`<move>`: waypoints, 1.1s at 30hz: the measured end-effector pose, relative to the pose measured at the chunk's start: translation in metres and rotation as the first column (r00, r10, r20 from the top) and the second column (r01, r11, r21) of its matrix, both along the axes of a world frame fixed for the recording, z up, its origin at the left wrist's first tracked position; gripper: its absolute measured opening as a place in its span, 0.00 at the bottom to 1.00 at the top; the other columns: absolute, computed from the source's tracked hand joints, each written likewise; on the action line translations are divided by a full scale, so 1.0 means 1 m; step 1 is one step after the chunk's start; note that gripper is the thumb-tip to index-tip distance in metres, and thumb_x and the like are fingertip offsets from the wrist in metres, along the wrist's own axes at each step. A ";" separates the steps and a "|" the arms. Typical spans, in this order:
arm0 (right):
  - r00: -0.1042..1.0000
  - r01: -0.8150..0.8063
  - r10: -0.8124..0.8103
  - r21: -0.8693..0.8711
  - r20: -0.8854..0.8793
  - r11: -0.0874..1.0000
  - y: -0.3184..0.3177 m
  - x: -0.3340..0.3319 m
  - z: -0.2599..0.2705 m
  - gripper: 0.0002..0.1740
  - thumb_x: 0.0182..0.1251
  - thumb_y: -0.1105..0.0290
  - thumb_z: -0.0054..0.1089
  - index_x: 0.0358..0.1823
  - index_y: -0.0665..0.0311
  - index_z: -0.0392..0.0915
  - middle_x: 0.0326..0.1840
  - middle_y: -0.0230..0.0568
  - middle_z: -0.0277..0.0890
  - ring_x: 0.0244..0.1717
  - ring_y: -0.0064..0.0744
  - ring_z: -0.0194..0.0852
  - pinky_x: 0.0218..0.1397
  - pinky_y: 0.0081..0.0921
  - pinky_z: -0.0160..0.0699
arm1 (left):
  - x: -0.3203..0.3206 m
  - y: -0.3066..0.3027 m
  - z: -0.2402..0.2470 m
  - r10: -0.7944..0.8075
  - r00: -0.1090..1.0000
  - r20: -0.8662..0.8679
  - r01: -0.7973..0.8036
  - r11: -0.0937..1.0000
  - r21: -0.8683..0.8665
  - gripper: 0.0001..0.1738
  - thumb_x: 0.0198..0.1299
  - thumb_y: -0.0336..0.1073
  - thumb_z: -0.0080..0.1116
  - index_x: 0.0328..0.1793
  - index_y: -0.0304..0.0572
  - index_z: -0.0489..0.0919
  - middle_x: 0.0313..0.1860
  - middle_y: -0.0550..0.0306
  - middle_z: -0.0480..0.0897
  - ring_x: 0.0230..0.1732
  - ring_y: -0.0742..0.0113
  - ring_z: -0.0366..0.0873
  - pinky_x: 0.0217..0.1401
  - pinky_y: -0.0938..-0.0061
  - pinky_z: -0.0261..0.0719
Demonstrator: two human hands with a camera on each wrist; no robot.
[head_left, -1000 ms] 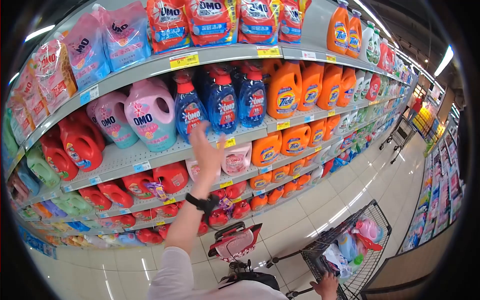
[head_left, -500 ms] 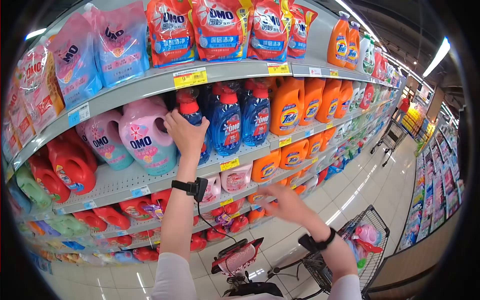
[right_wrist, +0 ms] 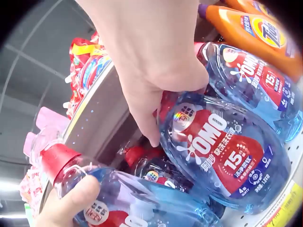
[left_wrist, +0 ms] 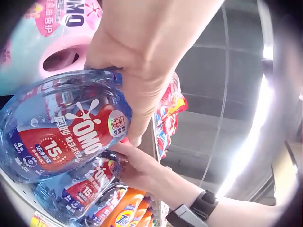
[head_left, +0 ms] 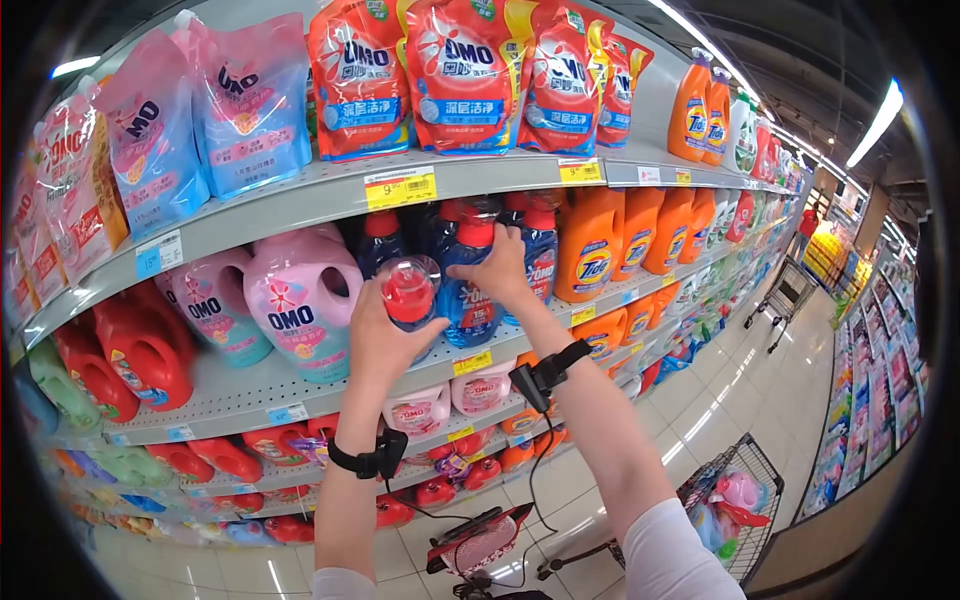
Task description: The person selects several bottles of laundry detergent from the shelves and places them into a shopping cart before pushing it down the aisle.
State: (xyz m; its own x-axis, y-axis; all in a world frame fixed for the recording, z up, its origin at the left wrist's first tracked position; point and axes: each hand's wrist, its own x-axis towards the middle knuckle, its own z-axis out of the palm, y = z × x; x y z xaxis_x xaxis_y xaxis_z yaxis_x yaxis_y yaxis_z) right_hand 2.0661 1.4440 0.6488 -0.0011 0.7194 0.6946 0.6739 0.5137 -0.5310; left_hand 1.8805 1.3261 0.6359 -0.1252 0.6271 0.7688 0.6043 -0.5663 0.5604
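Blue OMO bottle (left_wrist: 61, 137), its red cap (head_left: 408, 297) facing us: we are holding it near the centre of the head view, our left hand (head_left: 385, 340) curling around its neck. Just right of it, our right hand (head_left: 502, 276) is gripping a second blue bottle (head_left: 468, 315) by the neck; that one is standing on the shelf (head_left: 228, 390).

Held btl (right_wrist: 142, 194) cut off, R wrist view, distant person (head_left: 808, 223) too small for detail

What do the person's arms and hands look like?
The left hand and right hand are ungloved. Each wrist wears a black strap with a dark boxy device and a thin dark cable. Pale sleeves stop well above the wrists.
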 end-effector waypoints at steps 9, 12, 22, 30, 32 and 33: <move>0.844 -0.496 0.491 0.034 -0.216 0.868 -0.023 0.022 0.000 0.50 0.42 0.59 0.85 0.68 0.62 0.66 0.62 0.45 0.73 0.64 0.38 0.72 0.69 0.35 0.71 | -0.001 -0.027 -0.012 -0.182 0.981 0.063 0.185 0.982 -0.044 0.36 0.38 0.37 0.84 0.55 0.38 0.76 0.49 0.52 0.84 0.49 0.61 0.83 0.54 0.65 0.81; 0.892 -0.385 0.410 0.159 -0.190 0.909 -0.051 0.027 -0.015 0.52 0.39 0.53 0.85 0.66 0.64 0.67 0.63 0.50 0.72 0.64 0.47 0.71 0.68 0.40 0.70 | -0.033 -0.028 -0.055 0.005 0.975 0.220 0.042 0.978 -0.204 0.34 0.49 0.35 0.79 0.61 0.36 0.75 0.53 0.51 0.83 0.51 0.64 0.81 0.56 0.65 0.81; 0.961 -0.178 0.132 -0.179 -0.244 0.968 -0.324 0.239 0.029 0.57 0.37 0.52 0.85 0.67 0.72 0.63 0.63 0.58 0.72 0.65 0.46 0.72 0.69 0.35 0.69 | 0.035 -0.116 -0.049 -0.487 0.854 0.184 0.520 0.771 -0.368 0.37 0.61 0.31 0.67 0.75 0.32 0.65 0.69 0.48 0.73 0.65 0.59 0.72 0.71 0.65 0.67; 0.719 0.595 -0.678 -0.370 -0.150 0.713 -0.504 0.462 -0.070 0.42 0.48 0.62 0.83 0.63 0.65 0.67 0.53 0.42 0.80 0.52 0.30 0.80 0.59 0.29 0.79 | 0.296 -0.173 -0.076 -0.786 0.561 0.261 0.765 0.372 -0.526 0.47 0.47 0.30 0.78 0.71 0.34 0.63 0.59 0.50 0.77 0.58 0.61 0.77 0.65 0.68 0.75; 0.680 0.642 -0.720 -0.362 -0.137 0.675 -0.537 0.527 -0.115 0.41 0.47 0.62 0.82 0.61 0.65 0.68 0.52 0.46 0.78 0.54 0.37 0.79 0.60 0.34 0.77 | 0.354 -0.186 -0.087 -0.843 0.456 0.284 0.803 0.253 -0.539 0.48 0.45 0.31 0.79 0.70 0.35 0.62 0.58 0.50 0.76 0.58 0.62 0.77 0.65 0.67 0.75; 0.646 0.684 -0.755 -0.350 -0.118 0.640 -0.548 0.555 -0.136 0.40 0.45 0.62 0.82 0.59 0.66 0.69 0.52 0.50 0.76 0.56 0.44 0.77 0.61 0.38 0.74 | 0.383 -0.197 -0.091 -0.845 0.455 0.281 0.801 0.250 -0.544 0.48 0.45 0.31 0.79 0.70 0.35 0.62 0.58 0.50 0.76 0.58 0.62 0.77 0.65 0.67 0.75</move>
State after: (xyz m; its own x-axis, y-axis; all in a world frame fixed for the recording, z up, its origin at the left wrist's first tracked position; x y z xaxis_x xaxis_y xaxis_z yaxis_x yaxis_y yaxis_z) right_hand 2.6214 0.8959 0.5132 0.7273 0.5621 0.3938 0.6060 -0.2568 -0.7528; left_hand 2.2635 1.1292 0.5446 0.7447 0.6259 0.2316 0.0394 -0.3875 0.9210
